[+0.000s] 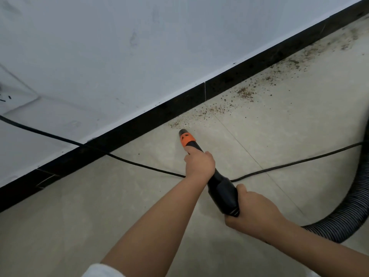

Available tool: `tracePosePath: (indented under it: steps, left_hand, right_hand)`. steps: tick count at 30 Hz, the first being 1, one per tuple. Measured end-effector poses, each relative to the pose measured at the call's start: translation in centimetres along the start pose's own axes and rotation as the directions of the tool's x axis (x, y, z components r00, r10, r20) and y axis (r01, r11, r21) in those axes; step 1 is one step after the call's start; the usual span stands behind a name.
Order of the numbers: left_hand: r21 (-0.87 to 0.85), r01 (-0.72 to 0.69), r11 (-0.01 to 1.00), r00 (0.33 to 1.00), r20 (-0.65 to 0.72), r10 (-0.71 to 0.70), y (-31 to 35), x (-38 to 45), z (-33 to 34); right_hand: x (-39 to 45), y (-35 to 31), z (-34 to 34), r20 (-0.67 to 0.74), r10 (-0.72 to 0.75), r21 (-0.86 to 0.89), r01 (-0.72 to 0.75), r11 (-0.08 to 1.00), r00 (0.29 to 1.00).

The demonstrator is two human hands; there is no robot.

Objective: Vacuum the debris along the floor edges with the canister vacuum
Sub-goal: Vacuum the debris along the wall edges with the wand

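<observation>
Tiled floor (pixel 259 124) is carrying debris (pixel 215 109) just beyond the left hand (pixel 198 163); both it and the right hand (pixel 252 209) are gripping the nozzle (pixel 209 166), probably needing a forward push next.

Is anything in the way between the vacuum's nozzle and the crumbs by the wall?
Nothing visible is. The nozzle points at the nearest debris with only bare floor between. The cord crosses behind the nozzle, under the left hand, not ahead of it.

A pale, scuffed wall (pixel 119 56) meets a black skirting board (pixel 139 124) running diagonally from near left to far right above a beige tiled floor (pixel 79 216) in soft, even light.
</observation>
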State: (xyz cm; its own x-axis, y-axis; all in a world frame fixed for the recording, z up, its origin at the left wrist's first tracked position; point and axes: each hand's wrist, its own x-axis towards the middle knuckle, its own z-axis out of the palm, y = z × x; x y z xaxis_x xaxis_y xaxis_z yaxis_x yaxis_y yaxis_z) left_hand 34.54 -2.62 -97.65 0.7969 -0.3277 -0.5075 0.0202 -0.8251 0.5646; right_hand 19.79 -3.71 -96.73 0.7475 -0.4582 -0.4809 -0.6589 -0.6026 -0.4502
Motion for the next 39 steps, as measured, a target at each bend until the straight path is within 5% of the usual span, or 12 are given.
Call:
tracePosePath:
  steps: [19, 33, 39]
  left_hand:
    - [-0.12, 0.072, 0.99, 0.994, -0.071, -0.081, 1.5, 5.5, -3.4]
    - [-0.315, 0.219, 0.924, 0.945, -0.169, -0.281, -6.1, 0.0, -5.0]
    - [-0.307, 0.155, 0.939, 0.961, -0.172, -0.215, -6.6, 1.5, -7.0]
  right_hand:
    - [6.7, -2.8, -1.7, 0.007, -0.051, 0.026, 0.051, 0.998, 0.999]
    - [3.1, -3.3, -0.7, 0.184, -0.272, -0.138, 0.298, 0.944, 0.945]
    - [3.6, -5.6, 0.2, 0.158, -0.283, -0.124, 0.303, 0.945, 0.946]
